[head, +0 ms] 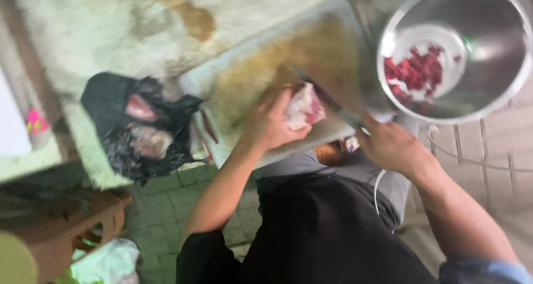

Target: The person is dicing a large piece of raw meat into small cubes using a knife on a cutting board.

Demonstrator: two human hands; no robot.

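Observation:
My left hand [269,123] presses down on a pale pink chunk of raw meat [304,107] lying on a stained white cutting board [261,67]. My right hand [391,145] grips the handle of a large knife [333,98], whose blade runs along the right side of the meat. The picture is motion-blurred, so the blade's edge is hard to make out. A shiny metal bowl [488,89] stands at the upper right with several dark red cut meat pieces [417,70] in its bottom.
A black plastic bag [119,120] holding more raw meat sits left of the board on a dirty pale counter [100,23]. A brown plastic stool [66,223] stands at the lower left on a green tiled floor [166,206]. A wire rack [483,151] is under the bowl.

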